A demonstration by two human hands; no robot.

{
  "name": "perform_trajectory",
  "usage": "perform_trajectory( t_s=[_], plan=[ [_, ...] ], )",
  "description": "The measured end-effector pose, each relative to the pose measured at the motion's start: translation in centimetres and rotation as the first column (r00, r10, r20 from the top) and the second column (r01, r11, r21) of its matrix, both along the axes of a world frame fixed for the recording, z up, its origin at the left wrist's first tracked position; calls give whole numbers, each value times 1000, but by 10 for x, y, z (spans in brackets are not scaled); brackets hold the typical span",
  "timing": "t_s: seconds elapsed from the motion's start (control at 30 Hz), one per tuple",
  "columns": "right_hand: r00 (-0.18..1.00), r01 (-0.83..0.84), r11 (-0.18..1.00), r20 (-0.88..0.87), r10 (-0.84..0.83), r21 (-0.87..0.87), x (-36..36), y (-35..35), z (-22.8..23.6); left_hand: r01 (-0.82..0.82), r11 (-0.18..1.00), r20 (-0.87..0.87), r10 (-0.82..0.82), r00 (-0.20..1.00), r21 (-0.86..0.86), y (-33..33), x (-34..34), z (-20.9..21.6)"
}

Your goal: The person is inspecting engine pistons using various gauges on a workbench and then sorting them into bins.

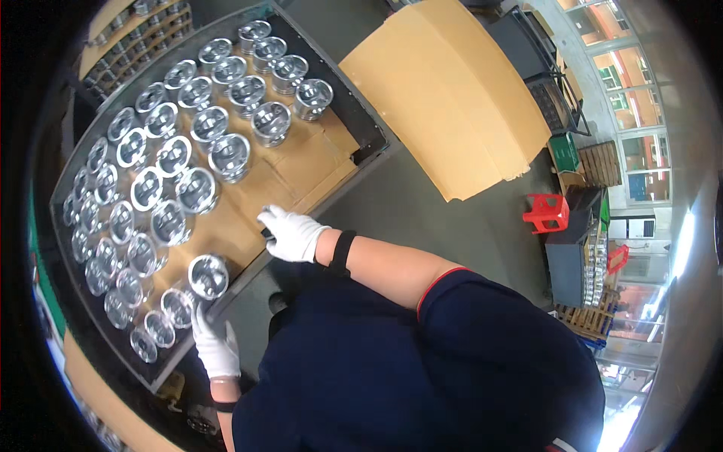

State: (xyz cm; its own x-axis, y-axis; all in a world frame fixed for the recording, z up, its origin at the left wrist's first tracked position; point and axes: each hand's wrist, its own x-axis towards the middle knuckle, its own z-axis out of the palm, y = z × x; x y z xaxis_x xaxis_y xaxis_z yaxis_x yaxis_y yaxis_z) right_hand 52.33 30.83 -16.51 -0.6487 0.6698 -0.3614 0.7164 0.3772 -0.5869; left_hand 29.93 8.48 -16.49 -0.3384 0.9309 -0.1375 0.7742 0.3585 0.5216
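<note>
A large dark-framed tray (316, 197) lined with brown cardboard holds many shiny round metal parts, hollow like cups with bright rims. My left hand (216, 348), in a white glove, is at the tray's near edge with its fingers stretched and thumb apart. Its fingertips come close to a metal cup-shaped part (208, 277) and another cup-shaped part (177, 308); whether they touch cannot be made out. My right hand (292, 233), also gloved in white, reaches over the near edge beside bare cardboard. Its fingers are extended and apart, with nothing visibly held.
Right of the tray lies a big brown cardboard sheet (448, 98). Farther right are a red plastic stool (547, 213), a dark grey cabinet (566, 267) and a green crate (563, 153). More metal parts stand on stacked cardboard layers (124, 45) at the upper left.
</note>
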Motion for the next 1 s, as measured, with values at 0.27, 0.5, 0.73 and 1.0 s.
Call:
perform_trajectory(
  t_s=[0.27,0.5,0.73,1.0],
  plan=[
    [881,-363,927,-289,375,96,-113,-77,95,-348,916,-275,393,877,201,-155,-134,86],
    [837,-493,869,-256,484,33,-226,-80,36,-723,671,-418,711,565,165,-257,-209,104],
    [571,-743,656,-385,725,134,-422,-143,76,-956,292,-479,840,255,3,-397,-296,132],
    [359,-822,457,-315,879,340,-572,-253,118,-932,-341,-420,833,-360,122,-472,-474,104]
  ],
)
